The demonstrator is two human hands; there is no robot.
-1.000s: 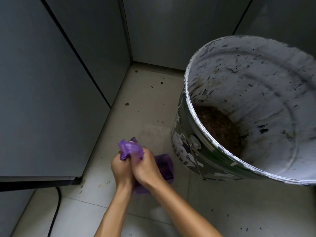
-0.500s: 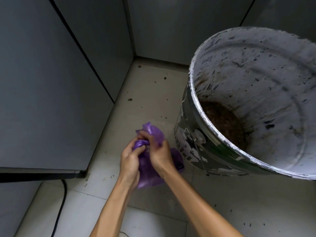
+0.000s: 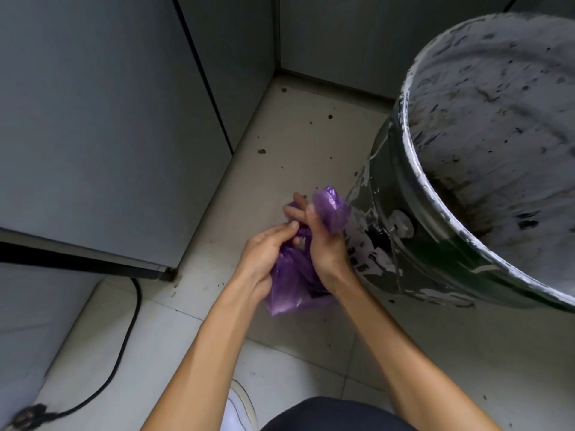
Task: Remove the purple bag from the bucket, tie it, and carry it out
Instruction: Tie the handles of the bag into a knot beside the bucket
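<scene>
The purple bag hangs over the tiled floor, just left of the bucket, outside it. My left hand pinches the bag's neck with thumb and fingers. My right hand grips the neck too, and a loose purple end sticks up beside its fingers. The two hands touch at the knot area. The bucket is big, paint-smeared white over dark green, with a dirty inside that holds no bag.
Grey cabinet panels stand to the left and at the back, forming a corner. A black cable runs over the floor at lower left. My white shoe and dark trouser leg show at the bottom edge.
The hands and bag have shifted right, closer to the bucket. The loose purple end moved from my left side over to my right hand's fingers as the neck was twisted.
</scene>
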